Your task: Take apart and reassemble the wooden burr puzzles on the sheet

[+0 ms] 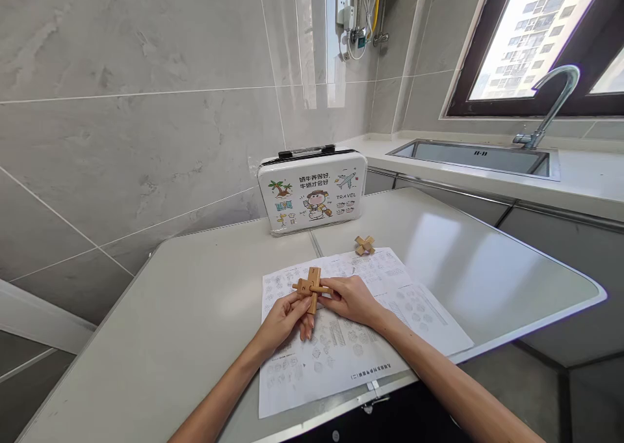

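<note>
Head view, risk: the light-brown, cross-shaped wooden block cluster [312, 287] could be slipping apart if pressure is falling unevenly on its joint.
Left hand [283, 317]: pinching its near end.
Right hand [354, 297]: pinching its thin right-hand bar.
Cluster: sitting between both hands, above the white printed paper sheet [341, 368].

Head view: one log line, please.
left hand: holding wooden pieces; right hand: gripping same pieces; printed sheet: beneath hands; wooden cluster: at sheet's far edge; white case: upright beyond
</note>
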